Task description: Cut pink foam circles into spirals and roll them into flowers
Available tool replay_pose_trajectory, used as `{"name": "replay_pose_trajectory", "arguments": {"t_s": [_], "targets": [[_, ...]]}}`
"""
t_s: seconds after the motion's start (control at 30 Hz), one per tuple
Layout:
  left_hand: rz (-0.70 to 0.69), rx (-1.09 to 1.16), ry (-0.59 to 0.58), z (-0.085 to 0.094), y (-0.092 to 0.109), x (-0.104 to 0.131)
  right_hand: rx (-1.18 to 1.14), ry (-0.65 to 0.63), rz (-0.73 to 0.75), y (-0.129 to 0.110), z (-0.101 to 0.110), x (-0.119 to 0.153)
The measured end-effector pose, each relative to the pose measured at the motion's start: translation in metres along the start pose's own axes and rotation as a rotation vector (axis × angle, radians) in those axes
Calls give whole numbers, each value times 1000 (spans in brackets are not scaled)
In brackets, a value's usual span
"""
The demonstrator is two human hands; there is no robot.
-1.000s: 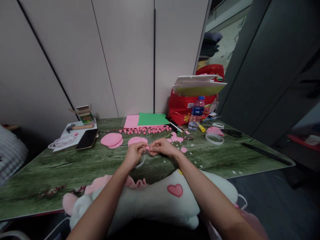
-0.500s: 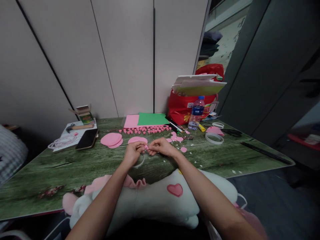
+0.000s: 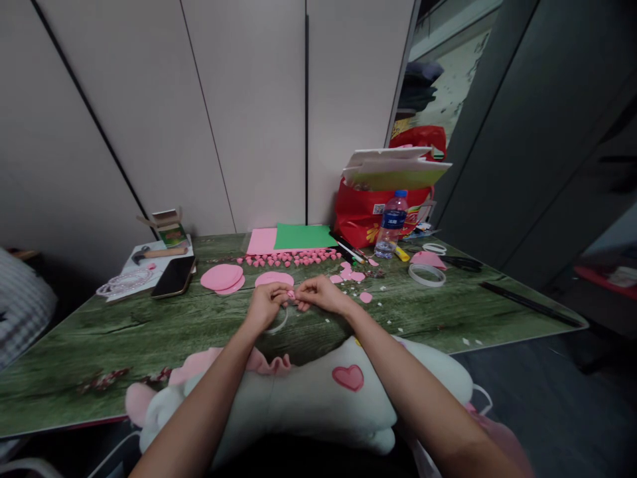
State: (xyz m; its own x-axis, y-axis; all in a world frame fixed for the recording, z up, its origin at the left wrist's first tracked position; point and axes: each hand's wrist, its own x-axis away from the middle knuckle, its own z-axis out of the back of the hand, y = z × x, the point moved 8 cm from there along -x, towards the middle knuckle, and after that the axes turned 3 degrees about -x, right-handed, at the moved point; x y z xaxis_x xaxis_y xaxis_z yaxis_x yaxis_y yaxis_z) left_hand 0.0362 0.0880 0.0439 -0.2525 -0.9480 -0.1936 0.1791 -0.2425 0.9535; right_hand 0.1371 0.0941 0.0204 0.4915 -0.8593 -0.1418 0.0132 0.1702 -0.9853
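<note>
Between my two hands is a small rolled pink paper flower, much of it hidden by fingers. My left hand pinches it from the left. The fingers of my right hand are drawn together at its right side; whether they grip its edge or only touch it is too small to tell. Under my left hand lies a white tape ring, partly covered. Just behind the hands are pink paper discs, and beyond them rows of little pink paper flowers.
More pink discs, a phone and a hammer lie left. Right are pink scraps, a tape roll, scissors and a water bottle before a red bag. A plush toy fills my lap.
The fingers of my right hand have shifted slightly around the pink paper flower. My left hand stays almost still, and the things on the table have not moved.
</note>
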Motion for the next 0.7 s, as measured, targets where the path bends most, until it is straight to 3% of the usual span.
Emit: {"name": "replay_pose_trajectory", "arguments": {"t_s": [0.7], "targets": [[-68,-18,0,0,4,0,-200,-16,-59,2,0,1]]}}
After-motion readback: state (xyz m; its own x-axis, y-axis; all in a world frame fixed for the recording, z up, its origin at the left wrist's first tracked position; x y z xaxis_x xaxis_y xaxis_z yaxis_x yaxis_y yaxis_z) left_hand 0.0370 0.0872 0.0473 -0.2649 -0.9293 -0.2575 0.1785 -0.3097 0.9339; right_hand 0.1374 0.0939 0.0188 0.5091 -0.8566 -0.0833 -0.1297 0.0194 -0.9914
